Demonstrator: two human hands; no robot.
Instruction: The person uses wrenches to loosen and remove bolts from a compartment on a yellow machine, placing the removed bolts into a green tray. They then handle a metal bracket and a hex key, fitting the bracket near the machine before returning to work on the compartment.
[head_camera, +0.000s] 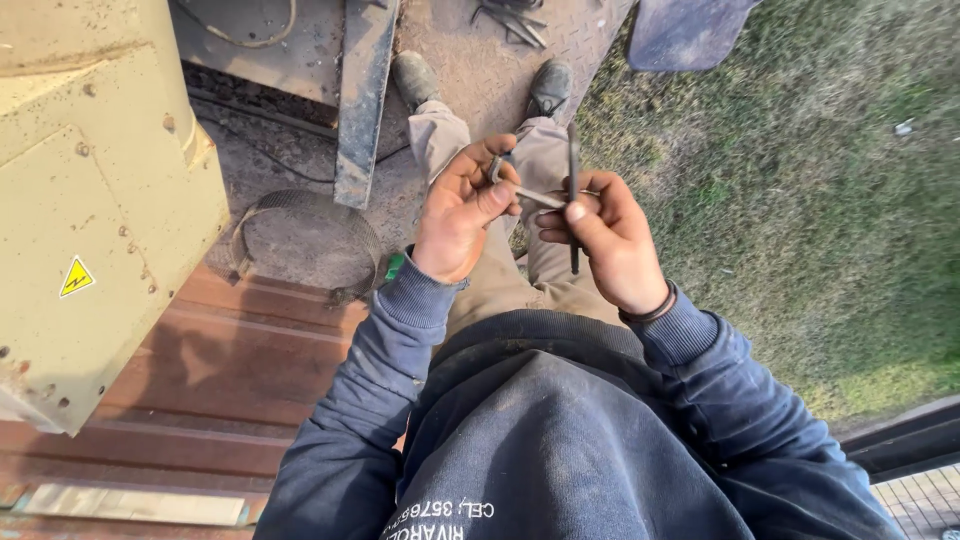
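While the person stands looking down past a dark blue sweatshirt (560, 450), both hands meet in front of the waist, above beige trousers (500, 280) and two worn boots (415, 78). The left hand (458, 215) is curled nearly closed, thumb pressed against the forefinger, pinching one end of a small bent metal piece (520, 190) whose hooked end sits by the fingertips. The right hand (612, 240) is also mostly closed: its thumb and fingers grip a thin dark metal rod (573, 190) that stands roughly upright, sticking out above and below the fist, and the other end of the bent piece reaches to these fingers, so the two pieces cross between the hands. A dark band circles the right wrist. To the left rises a cream-coloured metal cabinet (100, 200) bearing a yellow warning triangle, with a rusty reddish ribbed surface (230, 370) beneath it. A grey metal beam (362, 100) lies on the dirty ground ahead, beside a ring of mesh strip (300, 210). Grass (800, 200) covers the right side.
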